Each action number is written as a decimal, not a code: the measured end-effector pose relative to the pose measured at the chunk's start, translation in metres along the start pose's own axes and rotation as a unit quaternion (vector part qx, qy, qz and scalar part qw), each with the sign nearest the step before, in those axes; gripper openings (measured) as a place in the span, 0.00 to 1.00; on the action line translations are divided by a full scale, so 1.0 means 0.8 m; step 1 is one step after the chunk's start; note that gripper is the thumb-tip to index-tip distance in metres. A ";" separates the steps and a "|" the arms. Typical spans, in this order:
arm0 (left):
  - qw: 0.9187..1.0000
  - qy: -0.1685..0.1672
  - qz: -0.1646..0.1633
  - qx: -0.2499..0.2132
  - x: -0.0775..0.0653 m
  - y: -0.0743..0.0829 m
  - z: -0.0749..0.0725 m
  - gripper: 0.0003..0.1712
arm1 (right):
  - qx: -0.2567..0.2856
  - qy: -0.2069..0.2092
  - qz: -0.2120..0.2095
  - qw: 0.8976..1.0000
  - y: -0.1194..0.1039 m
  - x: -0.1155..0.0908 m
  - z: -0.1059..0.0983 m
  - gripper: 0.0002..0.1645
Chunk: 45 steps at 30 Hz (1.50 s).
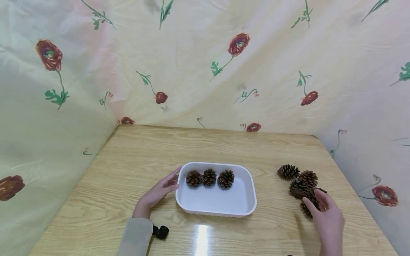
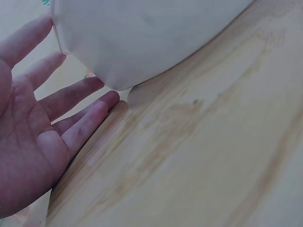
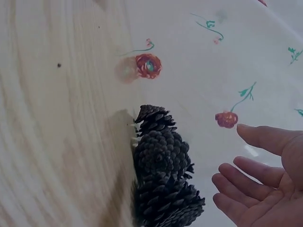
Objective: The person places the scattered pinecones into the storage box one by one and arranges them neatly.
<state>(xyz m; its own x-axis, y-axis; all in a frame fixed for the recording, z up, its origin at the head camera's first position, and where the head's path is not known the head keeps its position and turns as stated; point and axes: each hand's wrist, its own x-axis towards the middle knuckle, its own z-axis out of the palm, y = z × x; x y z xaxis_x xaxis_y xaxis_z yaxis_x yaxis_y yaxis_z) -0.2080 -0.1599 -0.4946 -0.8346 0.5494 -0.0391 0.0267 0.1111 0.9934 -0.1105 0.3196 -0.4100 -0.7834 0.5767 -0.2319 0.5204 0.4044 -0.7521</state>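
The left hand (image 1: 160, 192) is resting against the left end of the white tray (image 1: 217, 202), its fingers spreading apart and touching the outer wall near the rim. The tray is standing on the wood-grain worktop (image 1: 137, 153), and three pine cones (image 1: 209, 177) are sitting in a row along its far side, the right-hand one lying slightly apart from the others. The right hand (image 1: 329, 215) is hovering at the near side of a cluster of loose cones (image 1: 299, 186) to the right of the tray, its thumb and fingers standing apart and bending slightly. The right wrist view is showing a gap beside these cones, though contact cannot be fully ruled out from the head view, where the fingers are overlapping them. A flower-printed cloth (image 1: 192, 71) is hanging behind the worktop.
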 end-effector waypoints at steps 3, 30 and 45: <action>1.000 -0.001 -0.008 -0.018 0.000 0.002 0.000 0.39 | -0.004 -0.003 0.007 1.000 0.006 0.003 -0.002 0.45; 1.000 -0.005 -0.009 -0.028 0.002 0.001 -0.001 0.39 | -0.059 -0.021 0.048 0.997 0.049 0.026 -0.006 0.51; 0.999 -0.006 -0.008 -0.033 0.002 -0.001 0.000 0.39 | -0.057 -0.022 0.067 0.996 0.041 0.023 -0.007 0.56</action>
<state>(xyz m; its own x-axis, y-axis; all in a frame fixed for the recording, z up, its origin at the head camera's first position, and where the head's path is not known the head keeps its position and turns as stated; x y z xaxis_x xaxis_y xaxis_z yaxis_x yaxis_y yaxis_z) -0.2095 -0.1591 -0.4951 -0.8284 0.5574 -0.0551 -0.0230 0.0644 0.9977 -0.1059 0.3472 -0.4357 -0.7177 0.5995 -0.3544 0.6542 0.4058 -0.6383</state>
